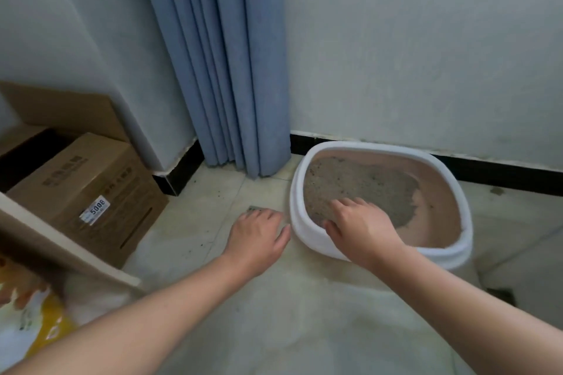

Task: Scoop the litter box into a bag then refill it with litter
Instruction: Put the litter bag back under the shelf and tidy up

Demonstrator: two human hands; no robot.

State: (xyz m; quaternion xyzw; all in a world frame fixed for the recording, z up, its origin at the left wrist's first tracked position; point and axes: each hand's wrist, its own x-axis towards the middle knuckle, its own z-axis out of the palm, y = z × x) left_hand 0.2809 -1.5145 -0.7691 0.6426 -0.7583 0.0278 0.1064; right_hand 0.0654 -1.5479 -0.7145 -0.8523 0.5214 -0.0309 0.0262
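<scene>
Head view: holds left hand (257, 233) beside box (380, 146), right hand (359, 224) over its litter (359, 179), both slack, gripping nothing; scooping, refilling seemingly undone.

Home, room corner: tiled floor (304, 329), painted wall (426, 55) with black baseboard (502, 175), blue curtain (219, 55), cat litter box (307, 231), stacked cardboard boxes (91, 201) at left.
</scene>
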